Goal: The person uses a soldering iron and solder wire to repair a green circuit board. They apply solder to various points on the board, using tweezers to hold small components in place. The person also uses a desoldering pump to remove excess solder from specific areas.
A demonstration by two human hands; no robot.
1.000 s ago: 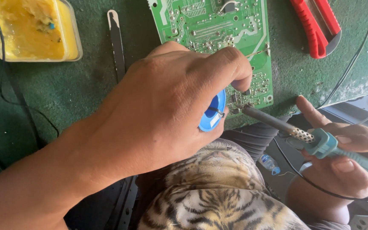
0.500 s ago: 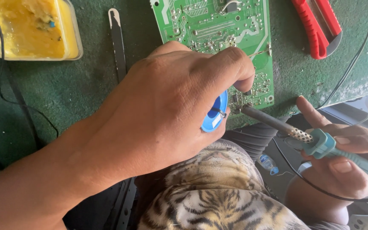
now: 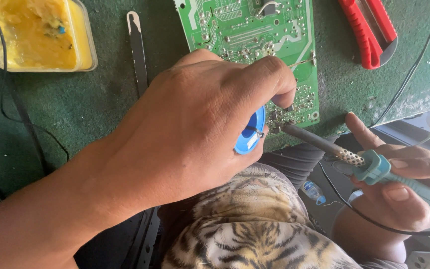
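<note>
While the left hand [image 3: 195,129] grips the blue solder spool [image 3: 250,132] and the right hand [image 3: 399,184] holds the soldering iron [image 3: 374,167], keep its tip steady on the green circuit board [image 3: 255,35] at the desk [image 3: 75,109] edge—feed solder sparingly.

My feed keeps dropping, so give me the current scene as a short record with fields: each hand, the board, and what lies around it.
left hand: grip closed on a blue spool, held over the board's near edge
right hand: holds a teal-handled soldering iron, tip at the board's near edge
circuit board: green, flat on the green mat
yellow tub: far left
red tool: far right
metal strip: left of board
</note>
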